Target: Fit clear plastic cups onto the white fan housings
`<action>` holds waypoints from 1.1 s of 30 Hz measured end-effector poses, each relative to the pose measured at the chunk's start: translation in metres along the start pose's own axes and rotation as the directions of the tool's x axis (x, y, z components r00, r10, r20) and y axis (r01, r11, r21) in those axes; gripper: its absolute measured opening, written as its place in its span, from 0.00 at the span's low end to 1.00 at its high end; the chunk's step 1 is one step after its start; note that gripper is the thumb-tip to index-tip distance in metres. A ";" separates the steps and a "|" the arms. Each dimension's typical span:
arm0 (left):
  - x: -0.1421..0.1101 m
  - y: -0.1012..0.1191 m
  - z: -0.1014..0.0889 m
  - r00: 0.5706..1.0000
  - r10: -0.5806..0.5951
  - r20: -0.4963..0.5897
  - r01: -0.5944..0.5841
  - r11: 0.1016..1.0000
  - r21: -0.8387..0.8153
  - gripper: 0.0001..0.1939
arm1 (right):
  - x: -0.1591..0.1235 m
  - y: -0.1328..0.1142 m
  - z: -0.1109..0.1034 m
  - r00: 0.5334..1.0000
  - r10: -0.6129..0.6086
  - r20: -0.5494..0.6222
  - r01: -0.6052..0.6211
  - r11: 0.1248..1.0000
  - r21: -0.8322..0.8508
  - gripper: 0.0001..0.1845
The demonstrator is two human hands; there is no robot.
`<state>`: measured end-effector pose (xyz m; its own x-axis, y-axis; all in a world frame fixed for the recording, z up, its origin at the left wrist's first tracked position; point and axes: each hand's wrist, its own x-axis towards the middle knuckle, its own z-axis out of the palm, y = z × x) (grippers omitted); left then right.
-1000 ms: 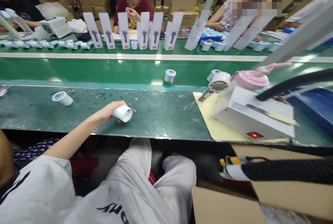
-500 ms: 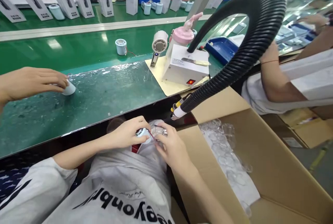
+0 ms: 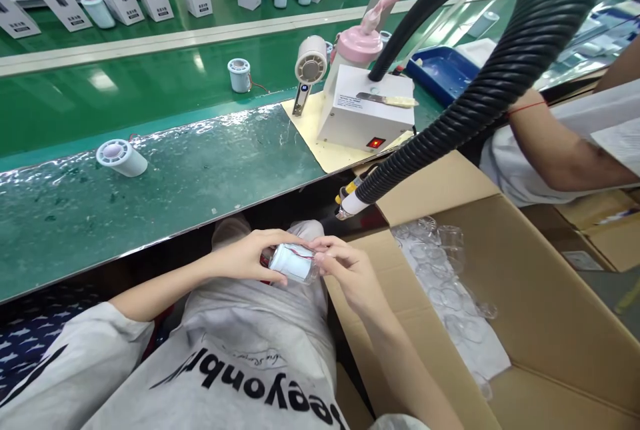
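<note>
Over my lap, my left hand (image 3: 245, 257) is closed round a light blue cylindrical fan unit (image 3: 287, 261) lying on its side, with thin red wires along it. A clear plastic cup (image 3: 310, 275) surrounds the unit's right end. The fingers of my right hand (image 3: 353, 273) pinch at that end, by the cup's edge and the wires; exactly what lies between the fingertips is hard to make out. On the bench, to the left, a similar fan unit (image 3: 125, 158) lies tilted, its round vented face showing.
A black ribbed hose (image 3: 450, 123) arches from a white machine (image 3: 367, 110) down to a nozzle near my right hand. An open cardboard box (image 3: 545, 310) with several clear cups stands to my right. A handheld fan (image 3: 311, 70) and another unit (image 3: 240, 75) stand farther back. A co-worker's arm (image 3: 555, 143) is at right.
The fan unit in my left hand now sits in the clear cup, which was beside it before. Another person's hand has left the unit on the bench. The view has shifted slightly.
</note>
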<state>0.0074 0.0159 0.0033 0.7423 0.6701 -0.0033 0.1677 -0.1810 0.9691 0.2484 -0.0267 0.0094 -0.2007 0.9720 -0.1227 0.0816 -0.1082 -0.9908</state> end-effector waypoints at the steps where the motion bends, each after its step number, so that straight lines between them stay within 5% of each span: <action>1: -0.001 0.003 0.001 0.999 -0.039 -0.005 0.038 0.999 -0.035 0.34 | 0.000 0.001 -0.001 1.000 0.007 0.022 -0.008 0.998 0.055 0.24; 4: -0.003 0.006 0.005 0.986 -0.159 -0.053 0.145 0.969 -0.198 0.34 | -0.004 0.003 -0.003 0.993 -0.076 0.086 0.072 0.996 0.055 0.18; 8: -0.006 0.003 0.008 0.961 -0.274 -0.025 0.237 0.870 -0.432 0.36 | -0.014 0.008 -0.001 0.958 -0.265 0.107 0.284 0.924 -0.257 0.18; 11: -0.007 0.003 0.006 0.957 -0.288 0.038 0.277 0.868 -0.412 0.39 | -0.019 0.011 0.000 0.951 -0.287 0.117 0.310 0.896 -0.317 0.18; 15: -0.010 0.009 0.001 0.985 -0.170 -0.010 0.163 0.958 -0.235 0.41 | -0.020 0.010 -0.001 0.962 -0.252 0.105 0.273 0.914 -0.300 0.22; 22: -0.014 0.008 -0.001 0.998 0.067 -0.012 -0.067 0.992 -0.110 0.38 | -0.020 0.003 0.000 0.987 -0.134 0.084 0.144 0.980 -0.135 0.27; 33: -0.016 0.007 -0.004 0.984 0.176 0.008 -0.176 0.984 0.002 0.40 | -0.017 0.012 0.002 0.991 0.060 0.123 -0.073 0.992 0.107 0.30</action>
<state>-0.0060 0.0065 0.0114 0.7653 0.6221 0.1656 0.0353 -0.2974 0.9541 0.2503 -0.0447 -0.0002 -0.3137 0.9307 -0.1880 -0.0090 -0.2009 -0.9796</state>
